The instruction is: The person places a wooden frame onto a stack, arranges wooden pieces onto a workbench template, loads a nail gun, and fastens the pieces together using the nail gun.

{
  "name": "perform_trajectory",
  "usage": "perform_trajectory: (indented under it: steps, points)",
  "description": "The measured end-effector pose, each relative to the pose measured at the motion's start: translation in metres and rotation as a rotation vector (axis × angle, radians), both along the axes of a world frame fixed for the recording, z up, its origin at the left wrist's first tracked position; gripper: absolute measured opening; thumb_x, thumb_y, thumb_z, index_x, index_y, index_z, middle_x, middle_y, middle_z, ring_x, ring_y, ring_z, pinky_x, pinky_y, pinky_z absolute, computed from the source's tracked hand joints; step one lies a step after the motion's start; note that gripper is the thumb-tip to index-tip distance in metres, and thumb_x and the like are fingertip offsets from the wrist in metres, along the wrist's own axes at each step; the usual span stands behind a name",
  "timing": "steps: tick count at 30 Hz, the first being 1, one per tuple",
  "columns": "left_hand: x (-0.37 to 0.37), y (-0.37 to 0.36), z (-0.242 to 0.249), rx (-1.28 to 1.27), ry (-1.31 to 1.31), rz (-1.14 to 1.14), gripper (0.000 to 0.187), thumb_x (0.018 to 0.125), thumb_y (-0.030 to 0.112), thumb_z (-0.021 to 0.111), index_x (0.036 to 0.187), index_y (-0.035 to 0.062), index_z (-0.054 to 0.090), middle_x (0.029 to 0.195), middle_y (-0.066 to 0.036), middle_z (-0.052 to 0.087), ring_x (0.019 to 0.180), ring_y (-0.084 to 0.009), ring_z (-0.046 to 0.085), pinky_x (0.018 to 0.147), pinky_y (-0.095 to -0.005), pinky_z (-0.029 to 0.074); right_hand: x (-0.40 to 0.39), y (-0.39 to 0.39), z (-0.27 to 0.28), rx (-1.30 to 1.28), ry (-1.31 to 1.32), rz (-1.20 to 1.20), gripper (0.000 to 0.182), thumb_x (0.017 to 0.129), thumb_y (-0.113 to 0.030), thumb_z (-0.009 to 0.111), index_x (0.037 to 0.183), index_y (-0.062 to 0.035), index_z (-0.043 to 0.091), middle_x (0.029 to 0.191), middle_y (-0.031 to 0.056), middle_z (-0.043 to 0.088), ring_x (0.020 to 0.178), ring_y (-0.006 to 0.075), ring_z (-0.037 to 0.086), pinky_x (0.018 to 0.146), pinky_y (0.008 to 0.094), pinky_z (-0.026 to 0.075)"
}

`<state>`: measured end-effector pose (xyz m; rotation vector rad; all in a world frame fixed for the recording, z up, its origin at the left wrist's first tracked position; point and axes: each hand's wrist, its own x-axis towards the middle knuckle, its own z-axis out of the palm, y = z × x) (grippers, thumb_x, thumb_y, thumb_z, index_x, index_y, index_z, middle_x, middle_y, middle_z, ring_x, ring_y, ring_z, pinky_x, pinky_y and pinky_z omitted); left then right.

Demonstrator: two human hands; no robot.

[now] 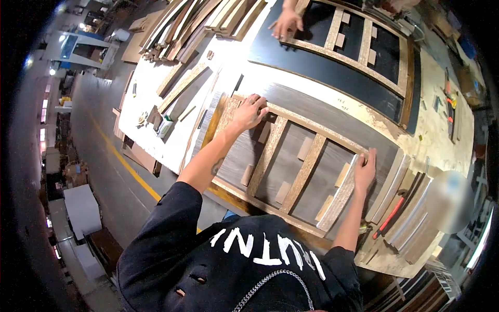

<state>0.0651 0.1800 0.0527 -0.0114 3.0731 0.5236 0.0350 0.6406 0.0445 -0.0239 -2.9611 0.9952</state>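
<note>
Head view shows us holding the wooden frame point(310, 160), arms outstretched, left hand point(250, 112) curled over its far rail, right hand point(365, 167) narrow around its corner.

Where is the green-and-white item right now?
In the head view, the green-and-white item lies on the bench, left of the left hand, by the near end of a loose wood strip.
</note>
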Motion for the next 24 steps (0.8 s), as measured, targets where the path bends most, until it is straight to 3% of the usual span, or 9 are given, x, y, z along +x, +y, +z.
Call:
perform_trajectory:
  steps: [11,15,21,23,24]
  points:
    - [0.006,-0.009,0.01,-0.003,0.08,-0.077,0.039,0.097,0.033,0.047,0.128,0.0082,0.05,0.131,-0.017,0.05,0.126,-0.0398,0.043,0.102,-0.0492,0.037,0.017,-0.026,-0.014,0.061,0.105,-0.056,0.057,0.094,-0.027,0.055,0.14,0.0013,0.037,0.15,0.0202,0.03,0.133,0.0376,0.037,0.104,0.041,0.039]
    - [0.005,-0.002,0.021,-0.107,0.001,-0.071,0.038,0.094,0.029,0.051,0.128,0.011,0.048,0.133,-0.015,0.048,0.127,-0.0351,0.043,0.102,-0.0487,0.038,0.014,-0.018,-0.005,-0.014,0.141,-0.036,0.051,0.093,-0.021,0.056,0.137,-0.0007,0.042,0.146,0.02,0.037,0.129,0.0378,0.042,0.103,0.041,0.039]
    - [0.009,0.014,0.025,-0.349,-0.134,0.008,0.052,0.093,0.03,0.051,0.141,0.0133,0.04,0.142,-0.017,0.042,0.131,-0.0369,0.038,0.104,-0.0485,0.038,0.007,-0.002,-0.001,-0.079,0.048,-0.123,0.045,0.088,-0.008,0.053,0.133,-0.0063,0.05,0.138,0.0132,0.048,0.122,0.0343,0.049,0.099,0.0413,0.043]
    - [0.009,-0.001,0.013,-0.312,-0.132,-0.062,0.054,0.094,0.031,0.049,0.143,0.0116,0.037,0.144,-0.019,0.04,0.133,-0.0375,0.037,0.104,-0.0497,0.037,0.001,0.012,0.016,-0.146,-0.105,-0.026,0.045,0.086,-0.005,0.053,0.132,-0.0063,0.053,0.131,0.0158,0.055,0.117,0.0324,0.055,0.097,0.0377,0.045]
    - [-0.003,-0.001,0.014,-0.338,-0.156,-0.139,0.054,0.095,0.031,0.049,0.143,0.0112,0.036,0.144,-0.02,0.039,0.133,-0.038,0.036,0.104,-0.0501,0.036,0.01,0.027,0.021,-0.168,-0.104,-0.16,0.045,0.086,-0.005,0.053,0.132,-0.0063,0.053,0.131,0.0158,0.055,0.117,0.0324,0.055,0.097,0.0377,0.045]
